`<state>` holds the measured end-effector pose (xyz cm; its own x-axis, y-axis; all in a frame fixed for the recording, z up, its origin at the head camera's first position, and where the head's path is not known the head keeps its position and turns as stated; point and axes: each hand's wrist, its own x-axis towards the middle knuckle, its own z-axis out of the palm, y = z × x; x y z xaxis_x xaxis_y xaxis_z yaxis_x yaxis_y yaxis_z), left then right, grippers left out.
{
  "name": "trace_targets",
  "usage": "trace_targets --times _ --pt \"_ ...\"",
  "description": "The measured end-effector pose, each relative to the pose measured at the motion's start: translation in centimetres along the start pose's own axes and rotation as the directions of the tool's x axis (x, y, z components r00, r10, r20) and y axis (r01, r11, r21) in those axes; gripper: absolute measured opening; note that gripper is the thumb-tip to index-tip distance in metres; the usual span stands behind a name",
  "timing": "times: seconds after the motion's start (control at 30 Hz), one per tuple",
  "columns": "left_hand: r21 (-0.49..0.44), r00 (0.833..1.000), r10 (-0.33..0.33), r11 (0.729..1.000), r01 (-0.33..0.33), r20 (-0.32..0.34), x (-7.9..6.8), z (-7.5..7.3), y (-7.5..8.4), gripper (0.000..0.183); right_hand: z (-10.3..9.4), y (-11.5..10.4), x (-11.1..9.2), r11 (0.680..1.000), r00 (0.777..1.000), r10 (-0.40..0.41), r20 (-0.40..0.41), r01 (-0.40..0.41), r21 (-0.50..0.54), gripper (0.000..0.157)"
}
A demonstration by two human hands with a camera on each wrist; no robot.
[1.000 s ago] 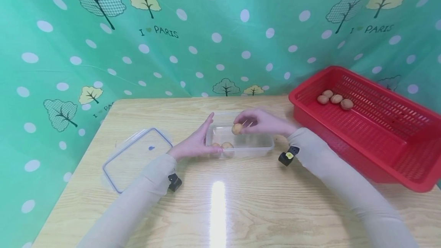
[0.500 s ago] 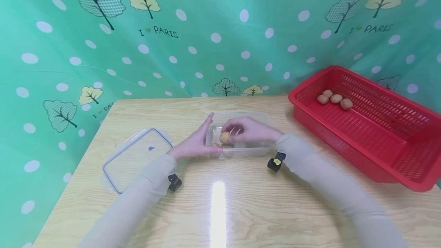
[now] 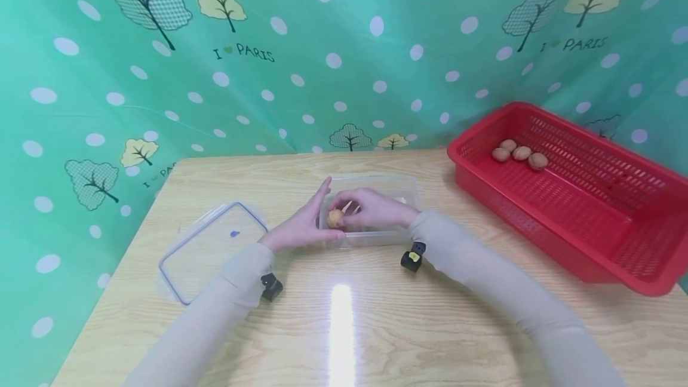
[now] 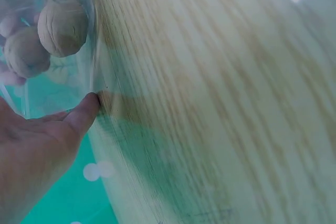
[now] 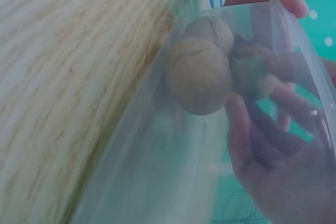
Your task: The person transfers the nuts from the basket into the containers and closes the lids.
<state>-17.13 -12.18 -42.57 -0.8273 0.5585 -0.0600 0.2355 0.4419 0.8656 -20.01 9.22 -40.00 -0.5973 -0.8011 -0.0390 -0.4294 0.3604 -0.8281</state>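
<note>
A see-through plastic container (image 3: 383, 238) stands on the table in front of me. My left hand (image 3: 300, 229) braces its left end, fingers spread and fairly straight, the thumb lying along the front wall. Inside the container, my right hand (image 3: 372, 208) pinches a walnut (image 3: 335, 218) between thumb and fingers, low at the left end. Through the clear wall in the right wrist view, a walnut (image 5: 198, 80) sits by the near side with another behind it. The left wrist view shows a walnut (image 4: 62, 27) near the wall, with others around it.
A clear lid (image 3: 212, 255) with a blue seal lies to the left, partly behind the left sleeve. On the right stands a large red basket (image 3: 543, 220) holding several walnuts (image 3: 521, 153). A green polka-dot curtain (image 3: 301, 28) hangs behind the wooden table (image 3: 258, 339).
My right hand has moved left and down inside the container, taking the walnut from near its middle to the left end. The left hand has stayed in place.
</note>
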Motion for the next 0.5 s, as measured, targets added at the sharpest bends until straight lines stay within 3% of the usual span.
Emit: trace_targets --times 0.23,0.5 --pt "-0.024 1.0 0.022 0.999 -0.022 0.002 -0.05 -0.01 -0.02 0.117 0.26 0.03 0.35 0.996 0.996 0.085 -0.035 -0.084 0.025 0.03" --pt "-0.015 1.0 0.01 1.0 -0.01 -0.007 -0.06 0.05 0.14 0.118 0.18 0.15 0.46 0.989 0.989 0.148 0.0 -0.148 0.019 0.046"
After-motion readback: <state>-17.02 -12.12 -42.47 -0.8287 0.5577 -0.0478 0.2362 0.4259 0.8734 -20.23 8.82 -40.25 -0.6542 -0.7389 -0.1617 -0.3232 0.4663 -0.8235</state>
